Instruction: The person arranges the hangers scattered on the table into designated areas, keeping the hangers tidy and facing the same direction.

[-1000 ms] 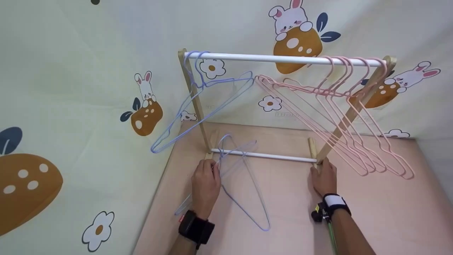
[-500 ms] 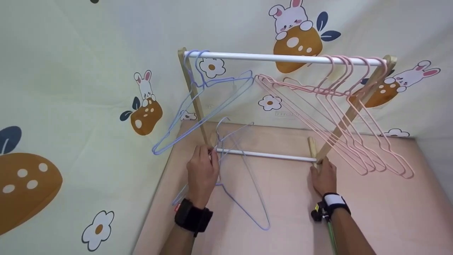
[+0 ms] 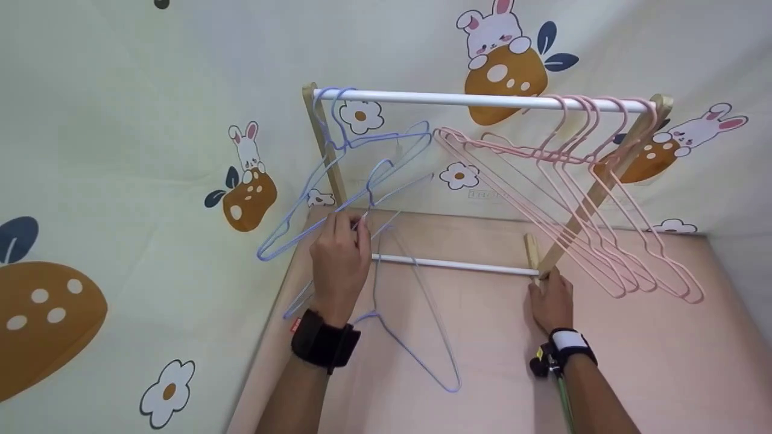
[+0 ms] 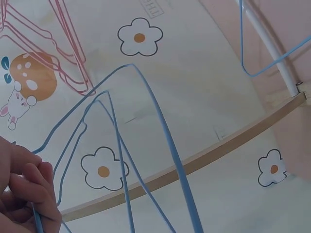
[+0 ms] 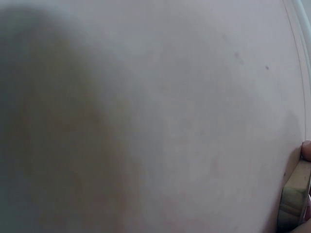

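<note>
My left hand pinches a blue wire hanger, raised in front of the left leg of a small clothes rack. Its hook stands upward below the top bar. In the left wrist view the hanger's blue wire runs out from curled fingers. Two blue hangers hang at the bar's left end. Another blue hanger lies on the pink surface. My right hand grips the rack's wooden foot at the lower right; fingers and the foot's end show at the right wrist view's edge.
Several pink hangers hang on the bar's right part. A lower white rod joins the rack's legs. Patterned cloth walls stand behind and to the left of the pink surface.
My left hand has risen with the blue hanger from near the rack's left foot toward the top bar. The right hand has stayed on the foot.
</note>
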Tool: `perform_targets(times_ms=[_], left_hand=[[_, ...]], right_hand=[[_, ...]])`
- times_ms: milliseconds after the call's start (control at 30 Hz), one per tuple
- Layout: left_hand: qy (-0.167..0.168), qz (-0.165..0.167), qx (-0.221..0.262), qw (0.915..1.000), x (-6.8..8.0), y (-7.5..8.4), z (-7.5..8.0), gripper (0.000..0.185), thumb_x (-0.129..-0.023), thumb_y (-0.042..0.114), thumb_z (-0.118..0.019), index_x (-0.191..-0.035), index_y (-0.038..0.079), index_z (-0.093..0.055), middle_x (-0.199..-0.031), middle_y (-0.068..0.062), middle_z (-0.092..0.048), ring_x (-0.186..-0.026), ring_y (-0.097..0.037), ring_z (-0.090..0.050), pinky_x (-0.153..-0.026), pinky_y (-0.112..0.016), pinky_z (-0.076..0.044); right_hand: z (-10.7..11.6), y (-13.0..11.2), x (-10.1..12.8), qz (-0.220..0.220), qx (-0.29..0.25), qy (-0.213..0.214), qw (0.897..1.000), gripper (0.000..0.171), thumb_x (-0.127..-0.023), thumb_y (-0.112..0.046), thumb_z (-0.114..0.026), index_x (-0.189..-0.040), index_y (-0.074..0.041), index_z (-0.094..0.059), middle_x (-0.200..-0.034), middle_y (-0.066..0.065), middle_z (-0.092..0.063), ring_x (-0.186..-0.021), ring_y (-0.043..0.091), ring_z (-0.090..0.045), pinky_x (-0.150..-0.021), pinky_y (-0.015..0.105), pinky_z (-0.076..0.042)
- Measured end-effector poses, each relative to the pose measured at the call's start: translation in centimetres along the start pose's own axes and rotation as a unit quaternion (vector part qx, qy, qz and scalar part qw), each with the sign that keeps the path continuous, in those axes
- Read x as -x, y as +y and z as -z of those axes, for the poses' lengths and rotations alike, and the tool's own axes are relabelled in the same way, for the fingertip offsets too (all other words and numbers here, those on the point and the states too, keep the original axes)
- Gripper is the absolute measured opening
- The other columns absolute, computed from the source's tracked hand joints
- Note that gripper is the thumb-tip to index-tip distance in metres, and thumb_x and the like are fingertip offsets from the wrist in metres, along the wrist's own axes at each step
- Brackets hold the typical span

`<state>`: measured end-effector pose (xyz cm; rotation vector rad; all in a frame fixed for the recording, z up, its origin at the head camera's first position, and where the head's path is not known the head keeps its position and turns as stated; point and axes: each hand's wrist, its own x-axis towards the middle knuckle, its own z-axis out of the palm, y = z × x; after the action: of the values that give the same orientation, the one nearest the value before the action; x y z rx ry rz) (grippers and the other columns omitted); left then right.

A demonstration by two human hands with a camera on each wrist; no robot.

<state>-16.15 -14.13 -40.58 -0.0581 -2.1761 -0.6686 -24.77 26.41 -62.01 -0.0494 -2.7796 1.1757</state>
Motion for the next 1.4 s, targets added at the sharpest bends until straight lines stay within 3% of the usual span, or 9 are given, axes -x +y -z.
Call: perform_targets(times_ms=[100, 433, 567, 800, 1167, 1400], left_hand=[[0.001, -0.009, -0.007, 0.9999, -0.6, 0.0, 0.0, 0.013, -0.105, 0.007, -0.074, -0.101, -0.005, -0.071, -0.091, -0.017, -0.068, -0.077, -0.03, -0.072, -0.063, -0.044, -0.062], [0.009, -0.01, 0.002, 0.9999, -3.1, 0.8, 1.1, 0.015, -0.108, 0.008, -0.071, -0.106, -0.007, -0.071, -0.096, -0.02, -0.069, -0.083, -0.033, -0.073, -0.073, -0.044, -0.065], [0.015, -0.005, 0.016, 0.9997, -4.4, 1.2, 1.7, 0.016, -0.108, 0.009, -0.071, -0.107, -0.007, -0.07, -0.098, -0.02, -0.069, -0.083, -0.032, -0.074, -0.073, -0.041, -0.066], [0.017, 0.007, 0.013, 0.9997, -6.2, 1.7, 2.7, 0.021, -0.11, 0.013, -0.07, -0.112, -0.008, -0.071, -0.102, -0.021, -0.07, -0.1, -0.036, -0.079, -0.089, -0.043, -0.065], [0.025, -0.006, -0.006, 0.9996, -8.3, 1.6, 2.6, 0.024, -0.111, 0.014, -0.069, -0.114, -0.009, -0.072, -0.106, -0.023, -0.073, -0.106, -0.036, -0.08, -0.091, -0.04, -0.064], [0.021, -0.001, -0.008, 0.9997, -9.2, 1.4, 2.6, 0.024, -0.111, 0.014, -0.068, -0.115, -0.01, -0.072, -0.106, -0.024, -0.073, -0.107, -0.036, -0.08, -0.091, -0.042, -0.065]], right_hand=[[0.0, 0.0, -0.1, 0.003, 0.005, 0.001, 1.0, 0.028, -0.107, -0.007, -0.059, -0.127, 0.006, -0.046, -0.139, 0.044, -0.057, -0.15, 0.055, -0.035, -0.122, 0.063, -0.03], [0.1, 0.0, -0.1, -0.006, -0.005, -0.001, 1.0, 0.038, -0.107, -0.007, -0.059, -0.139, 0.009, -0.045, -0.147, 0.042, -0.053, -0.152, 0.054, -0.032, -0.125, 0.063, -0.027], [0.3, -0.1, -0.1, -0.014, -0.005, -0.01, 1.0, 0.05, -0.108, -0.008, -0.058, -0.151, 0.011, -0.041, -0.152, 0.043, -0.049, -0.154, 0.054, -0.029, -0.126, 0.063, -0.025], [0.3, -0.2, 0.0, -0.018, -0.002, -0.01, 1.0, 0.056, -0.108, -0.009, -0.058, -0.157, 0.01, -0.039, -0.154, 0.042, -0.048, -0.155, 0.053, -0.029, -0.127, 0.063, -0.024], [0.0, 0.2, 0.1, 0.008, -0.005, -0.002, 1.0, 0.055, -0.108, -0.006, -0.059, -0.155, 0.013, -0.038, -0.152, 0.043, -0.05, -0.152, 0.055, -0.032, -0.125, 0.062, -0.026], [0.2, -0.2, 0.2, -0.011, -0.001, -0.018, 1.0, 0.065, -0.109, -0.009, -0.057, -0.164, 0.012, -0.03, -0.158, 0.042, -0.044, -0.155, 0.053, -0.028, -0.128, 0.061, -0.023]])
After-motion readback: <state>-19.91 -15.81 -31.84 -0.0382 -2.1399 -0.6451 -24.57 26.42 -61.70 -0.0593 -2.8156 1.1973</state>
